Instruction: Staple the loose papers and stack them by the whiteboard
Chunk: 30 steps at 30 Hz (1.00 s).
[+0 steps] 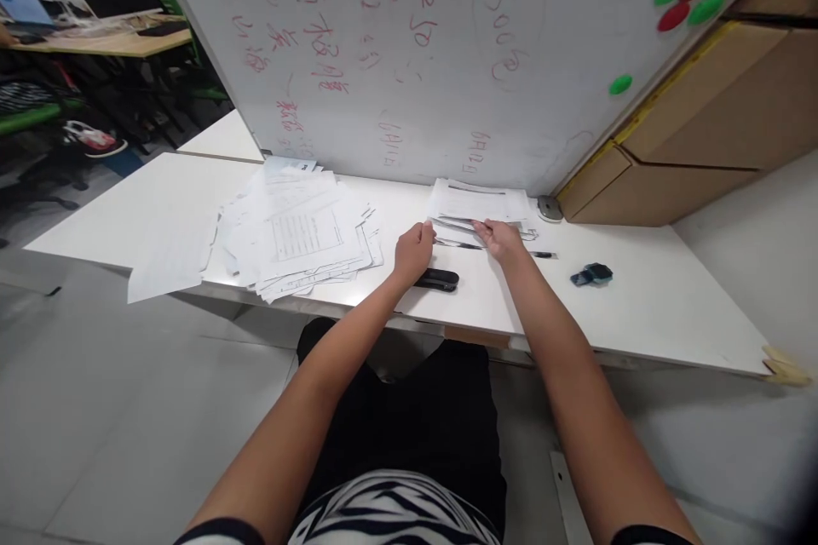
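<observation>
My left hand (pixel 415 250) is closed at the left edge of a few sheets of paper (pixel 456 223), seen nearly edge-on. At their right side, my right hand (pixel 500 240) pinches the same sheets between thumb and fingers. Just behind them lies a stack of printed papers (pixel 479 201) against the whiteboard. A black stapler (pixel 440 279) rests on the table below my left hand, partly covered by it. Dark, thin pen-like items lie under and beside the sheets, one of them (pixel 544 255) right of my right wrist.
A large messy pile of printed papers (pixel 300 230) covers the left of the white table (pixel 665 306). A dark wristwatch (pixel 593 273) lies to the right. The whiteboard (pixel 409 102) stands along the back edge, cardboard boxes (pixel 696 119) at the back right.
</observation>
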Available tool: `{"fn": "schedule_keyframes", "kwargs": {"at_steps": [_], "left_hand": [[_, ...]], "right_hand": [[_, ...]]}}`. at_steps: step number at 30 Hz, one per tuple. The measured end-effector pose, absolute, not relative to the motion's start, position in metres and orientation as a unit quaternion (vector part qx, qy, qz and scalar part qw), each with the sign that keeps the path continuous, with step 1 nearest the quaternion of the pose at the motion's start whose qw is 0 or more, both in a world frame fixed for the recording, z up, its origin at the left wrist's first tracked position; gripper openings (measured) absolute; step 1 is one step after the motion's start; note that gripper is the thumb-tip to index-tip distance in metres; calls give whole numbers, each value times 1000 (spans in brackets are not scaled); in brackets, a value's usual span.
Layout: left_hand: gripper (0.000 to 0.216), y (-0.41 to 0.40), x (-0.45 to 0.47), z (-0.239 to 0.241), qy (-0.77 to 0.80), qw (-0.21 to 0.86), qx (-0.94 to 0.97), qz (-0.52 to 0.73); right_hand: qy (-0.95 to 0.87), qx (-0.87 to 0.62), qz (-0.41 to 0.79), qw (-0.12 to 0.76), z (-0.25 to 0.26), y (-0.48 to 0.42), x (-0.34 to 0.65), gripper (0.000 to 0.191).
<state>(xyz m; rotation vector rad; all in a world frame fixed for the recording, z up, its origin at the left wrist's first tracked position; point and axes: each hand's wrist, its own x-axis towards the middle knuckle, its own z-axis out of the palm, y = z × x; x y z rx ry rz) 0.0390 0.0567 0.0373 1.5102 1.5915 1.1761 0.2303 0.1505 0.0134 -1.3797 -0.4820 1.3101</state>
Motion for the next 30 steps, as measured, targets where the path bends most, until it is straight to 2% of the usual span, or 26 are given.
{"fn": "schedule_keyframes", "kwargs": {"at_steps": [5, 11, 13, 17, 20, 22, 25, 30], "left_hand": [[46, 58, 39, 37, 607, 326, 565, 453], [46, 57, 40, 35, 609, 324, 568, 449], [46, 58, 40, 33, 611, 321, 569, 447], [46, 57, 40, 32, 608, 321, 570, 450], [46, 57, 39, 33, 605, 326, 570, 451], [46, 58, 38, 33, 604, 330, 573, 446], [47, 59, 38, 33, 600, 333, 577, 443], [45, 64, 38, 29, 590, 343, 568, 460]], "right_hand": [[-229, -620, 536, 525, 16, 150, 236, 8], [-255, -662, 537, 458, 23, 145, 237, 49], [-294, -671, 540, 415, 27, 142, 238, 57], [-488, -705, 417, 302, 33, 117, 249, 51], [-645, -663, 294, 241, 26, 77, 254, 41], [-713, -602, 253, 258, 16, 46, 250, 36], [-743, -555, 226, 297, 0, 12, 236, 40], [-794, -515, 165, 277, -13, 5, 217, 39]]}}
